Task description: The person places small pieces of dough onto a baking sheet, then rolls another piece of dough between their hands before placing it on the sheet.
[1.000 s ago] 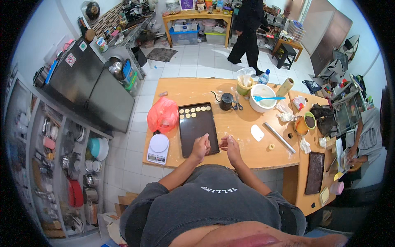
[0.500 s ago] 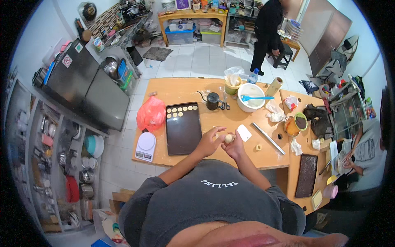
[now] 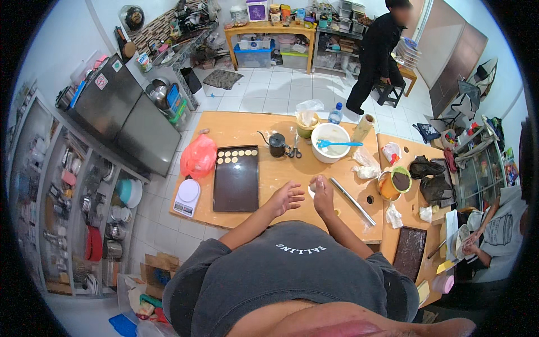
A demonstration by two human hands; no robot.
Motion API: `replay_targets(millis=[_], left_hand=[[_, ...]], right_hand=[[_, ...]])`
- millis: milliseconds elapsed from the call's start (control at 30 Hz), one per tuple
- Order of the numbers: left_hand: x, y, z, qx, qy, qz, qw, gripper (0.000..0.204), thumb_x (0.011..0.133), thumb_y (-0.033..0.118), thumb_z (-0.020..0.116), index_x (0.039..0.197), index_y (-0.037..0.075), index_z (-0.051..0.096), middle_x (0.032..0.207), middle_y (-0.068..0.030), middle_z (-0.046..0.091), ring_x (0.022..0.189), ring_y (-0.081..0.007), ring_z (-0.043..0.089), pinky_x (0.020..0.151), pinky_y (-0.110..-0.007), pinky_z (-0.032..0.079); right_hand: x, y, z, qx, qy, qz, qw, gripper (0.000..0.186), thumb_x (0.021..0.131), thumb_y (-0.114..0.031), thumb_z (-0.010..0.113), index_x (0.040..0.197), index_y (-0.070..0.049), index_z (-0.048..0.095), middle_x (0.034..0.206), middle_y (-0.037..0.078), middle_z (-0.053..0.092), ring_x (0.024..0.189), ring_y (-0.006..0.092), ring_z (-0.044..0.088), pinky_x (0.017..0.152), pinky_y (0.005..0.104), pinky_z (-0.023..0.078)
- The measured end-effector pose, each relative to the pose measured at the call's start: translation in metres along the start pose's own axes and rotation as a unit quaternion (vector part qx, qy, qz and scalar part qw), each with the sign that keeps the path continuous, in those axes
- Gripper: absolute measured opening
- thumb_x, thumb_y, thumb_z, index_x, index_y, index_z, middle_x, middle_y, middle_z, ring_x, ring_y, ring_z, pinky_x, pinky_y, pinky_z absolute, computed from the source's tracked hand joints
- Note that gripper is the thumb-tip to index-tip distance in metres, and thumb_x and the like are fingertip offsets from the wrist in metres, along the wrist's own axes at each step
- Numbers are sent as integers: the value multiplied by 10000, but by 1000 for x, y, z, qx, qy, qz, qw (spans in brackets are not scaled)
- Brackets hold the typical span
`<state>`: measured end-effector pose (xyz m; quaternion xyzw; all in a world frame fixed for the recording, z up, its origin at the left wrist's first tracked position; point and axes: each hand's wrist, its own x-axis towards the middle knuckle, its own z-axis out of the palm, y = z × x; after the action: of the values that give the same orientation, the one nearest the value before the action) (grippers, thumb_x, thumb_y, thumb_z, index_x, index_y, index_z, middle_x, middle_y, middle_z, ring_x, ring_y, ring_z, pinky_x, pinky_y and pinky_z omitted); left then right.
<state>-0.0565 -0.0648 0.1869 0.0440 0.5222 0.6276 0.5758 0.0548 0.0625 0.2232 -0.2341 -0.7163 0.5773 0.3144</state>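
Note:
My left hand hovers over the near part of the wooden table, fingers apart, with nothing in it. Beside it, my right hand is closed with its fingers drawn up; whatever it holds is hidden. A white flat scraper shows partly behind that hand. Close to the right wrist is a small pale ring, mostly covered. A metal rolling pin lies slanted to the right. Left of my hands, a dark baking tray carries several pale dough rounds along its far end.
A white kitchen scale and pink plastic bag flank the tray. Farther back stand a black cup, scissors and a white bowl with a blue spatula. One person stands beyond; another's hands work at right.
My hands have parted, and the pale dough ball between them is out of sight. My right fingers have closed upward. The whole view has shifted slightly; the person at the back has changed stance.

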Motion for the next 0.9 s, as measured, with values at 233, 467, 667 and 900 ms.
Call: replay_targets(millis=[233, 467, 667, 900], left_hand=[[29, -18, 53, -188, -104, -58, 975, 569, 963, 622, 438, 1254, 140, 520, 999, -78, 614, 790, -193, 612, 612, -323, 500], [41, -52, 85, -149, -32, -6, 988, 410, 985, 532, 495, 936, 125, 499, 555, 49, 382, 433, -78, 386, 345, -210, 266], [24, -48, 115, 49, 65, 215, 973, 298, 997, 375, 549, 1046, 83, 518, 694, -15, 535, 573, -80, 519, 492, -225, 403], [-27, -18, 148, 303, 86, 341, 886, 728, 932, 238, 623, 1499, 39, 211, 1216, -188, 598, 1147, -294, 581, 1037, -422, 407]], right_hand=[[0, -14, -58, 79, -47, -2, 996, 371, 1056, -309, 393, 966, -8, 590, 885, 74, 615, 850, 153, 586, 795, 314, 476], [-6, 36, -109, 111, -37, 154, 981, 374, 1051, -350, 399, 974, -45, 599, 881, 65, 645, 823, 156, 646, 738, 301, 508], [-12, 62, -117, 178, -90, 309, 930, 403, 1040, -437, 399, 1072, -69, 560, 961, 85, 637, 856, 193, 649, 745, 335, 517], [-12, 45, -100, 436, -95, 444, 777, 489, 985, -570, 448, 1068, -95, 530, 1103, 118, 550, 912, 233, 612, 735, 338, 515]])
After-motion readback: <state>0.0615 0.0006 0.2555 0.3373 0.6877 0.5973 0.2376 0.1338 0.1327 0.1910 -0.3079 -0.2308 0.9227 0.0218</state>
